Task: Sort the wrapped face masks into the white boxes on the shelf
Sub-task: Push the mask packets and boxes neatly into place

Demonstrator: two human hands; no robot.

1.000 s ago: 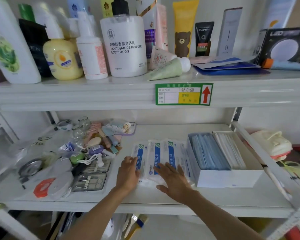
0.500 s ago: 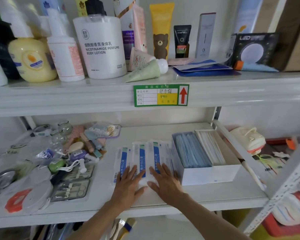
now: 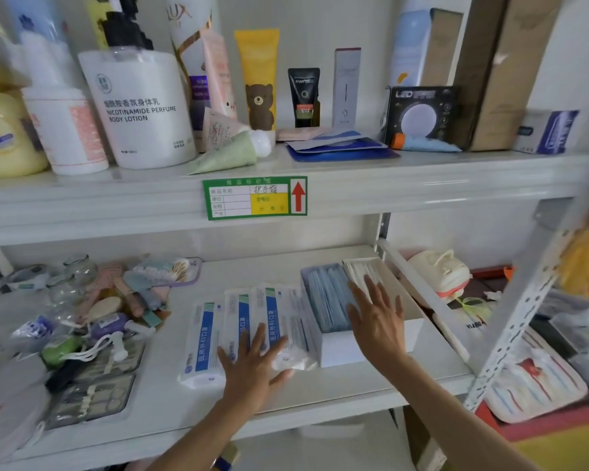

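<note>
White and blue wrapped masks (image 3: 249, 321) lie in a row on the lower shelf (image 3: 320, 392), side by side and partly overlapping, just left of the white box (image 3: 340, 351) and touching its left wall. The left hand (image 3: 252, 365) lies flat on the near ends of the middle packs, fingers spread apart, holding nothing. The right hand (image 3: 376, 317) is over the box, also open with fingers spread; whether it touches the contents I cannot tell. The box stands at the right end of the shelf and has two compartments: the left one is filled with blue masks (image 3: 327, 300), the right one with white masks (image 3: 364, 270).

The shelf is of pale metal with a smooth, slightly glossy surface. On its left part is a heap of small goods: a manicure set (image 3: 92, 399), small glass jars (image 3: 79, 266) and a plastic pouch (image 3: 170, 270). On the front edge of the upper shelf (image 3: 422, 188) is a green price label (image 3: 255, 198) with a red arrow pointing up. Above stand a big white lotion bottle (image 3: 140, 107), a yellow tube (image 3: 259, 79) with a bear, a black tube (image 3: 303, 96) and a dark LED box (image 3: 419, 113). Behind is a plain white wall (image 3: 320, 25). To the right, past a perforated post (image 3: 521, 317), another shelf carries more goods.
</note>
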